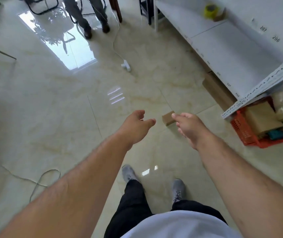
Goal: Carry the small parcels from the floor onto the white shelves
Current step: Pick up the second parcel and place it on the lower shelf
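A small brown cardboard parcel [168, 118] lies on the glossy tiled floor a little ahead of my feet. My right hand [188, 126] hovers just to the right of it, fingers apart and empty, one fingertip over the parcel's right edge. Left of the parcel, my left hand [138, 125] is stretched forward, open and empty, a short gap away. The white shelves [223, 47] run along the right side, with number labels on their edges.
A red plastic crate [243, 133] with several parcels sits under the shelf at the right. A long brown box [216, 90] lies along the shelf base. A white power strip [126, 65] with its cable lies ahead. Another person's legs [87, 16] stand at the far end.
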{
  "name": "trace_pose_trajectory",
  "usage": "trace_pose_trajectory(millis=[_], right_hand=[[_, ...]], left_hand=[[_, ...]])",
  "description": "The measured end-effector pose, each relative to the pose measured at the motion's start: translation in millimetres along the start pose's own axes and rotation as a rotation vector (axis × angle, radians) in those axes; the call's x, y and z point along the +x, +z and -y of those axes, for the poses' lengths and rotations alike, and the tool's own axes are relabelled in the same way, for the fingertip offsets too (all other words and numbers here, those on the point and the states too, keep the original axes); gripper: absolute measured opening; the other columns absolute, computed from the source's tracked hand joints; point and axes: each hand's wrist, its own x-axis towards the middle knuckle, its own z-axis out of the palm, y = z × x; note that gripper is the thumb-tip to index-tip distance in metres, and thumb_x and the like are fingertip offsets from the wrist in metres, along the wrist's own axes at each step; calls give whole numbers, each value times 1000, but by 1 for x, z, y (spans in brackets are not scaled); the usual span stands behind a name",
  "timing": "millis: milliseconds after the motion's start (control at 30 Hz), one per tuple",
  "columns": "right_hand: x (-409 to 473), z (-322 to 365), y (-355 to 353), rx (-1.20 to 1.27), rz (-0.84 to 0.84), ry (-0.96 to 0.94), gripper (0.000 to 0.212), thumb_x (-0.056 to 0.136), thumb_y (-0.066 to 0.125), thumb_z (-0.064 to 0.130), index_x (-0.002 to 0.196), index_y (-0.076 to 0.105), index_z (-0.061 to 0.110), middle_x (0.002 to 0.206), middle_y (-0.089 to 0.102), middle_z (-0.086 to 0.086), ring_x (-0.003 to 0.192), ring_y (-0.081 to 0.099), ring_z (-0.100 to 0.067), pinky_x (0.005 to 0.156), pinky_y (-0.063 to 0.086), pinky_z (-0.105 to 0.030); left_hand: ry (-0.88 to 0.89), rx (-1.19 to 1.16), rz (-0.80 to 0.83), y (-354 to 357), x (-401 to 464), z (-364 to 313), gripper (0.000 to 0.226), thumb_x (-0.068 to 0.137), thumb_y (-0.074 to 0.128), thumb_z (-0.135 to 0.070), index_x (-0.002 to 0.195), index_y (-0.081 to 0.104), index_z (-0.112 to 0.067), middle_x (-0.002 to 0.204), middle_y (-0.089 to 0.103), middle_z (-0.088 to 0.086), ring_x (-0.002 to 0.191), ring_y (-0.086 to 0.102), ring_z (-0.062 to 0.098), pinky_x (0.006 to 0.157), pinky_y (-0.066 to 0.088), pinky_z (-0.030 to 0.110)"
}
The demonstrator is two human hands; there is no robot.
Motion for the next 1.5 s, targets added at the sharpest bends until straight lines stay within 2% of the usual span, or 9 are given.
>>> trace_pose_trajectory(millis=[267,333,433,567,833,1133,1267,1400,1500], right_hand=[[60,42,70,84,-212,66,44,105,67,24,138,62,-5,113,72,-15,129,65,-34,120,45,-53],[69,51,90,123,-255,71,46,105,67,23,137,61,-9,130,71,-26,137,63,-41,123,44,-56],[82,66,111,159,-264,92,28,105,68,28,125,63,10,138,67,-22,132,63,-34,124,45,-53],[116,83,126,227,-334,94,63,102,71,35,149,55,-4,143,64,-14,130,61,-26,125,45,-52],[204,99,111,408,-480,167,55,100,70,37,132,64,-7,130,73,-27,129,68,-36,121,47,-58],[272,124,72,676,-533,217,69,98,72,39,154,54,4,105,60,1,108,57,-20,129,38,-51],[288,127,54,815,-644,262,78,94,77,42,159,49,8,136,66,-9,131,63,-27,128,39,-53],[304,121,50,923,-764,296,78,77,79,50,143,62,11,83,53,2,76,54,-17,124,43,-52],[315,119,59,988,-909,336,60,79,78,48,126,68,13,74,50,2,68,48,-17,110,50,-43]], left_hand=[[61,98,153,-92,118,-24,73,99,70,-37,164,41,-19,164,48,-3,148,48,17,119,38,35],[70,114,182,-116,142,-32,72,100,70,-35,163,41,-19,163,48,-2,148,49,17,119,38,34],[100,155,229,-140,174,-47,71,100,71,-36,163,42,-19,162,49,-4,147,49,16,114,38,31],[151,234,297,-150,215,-78,71,100,70,-38,163,42,-22,163,49,-6,148,48,15,106,36,26],[220,449,415,-123,300,-160,68,102,67,-37,163,40,-22,164,47,-6,150,46,16,100,32,23],[293,599,527,-84,379,-234,71,99,71,-37,162,43,-20,162,50,-3,145,52,19,120,41,39],[387,741,648,-51,406,-271,71,101,68,-38,164,40,-19,165,46,-2,149,48,19,120,38,37],[459,880,798,-13,440,-300,71,102,66,-38,164,38,-18,166,45,-1,150,46,20,113,38,32],[491,987,923,10,467,-313,72,102,65,-39,165,37,-19,168,43,0,150,45,21,117,39,34]])
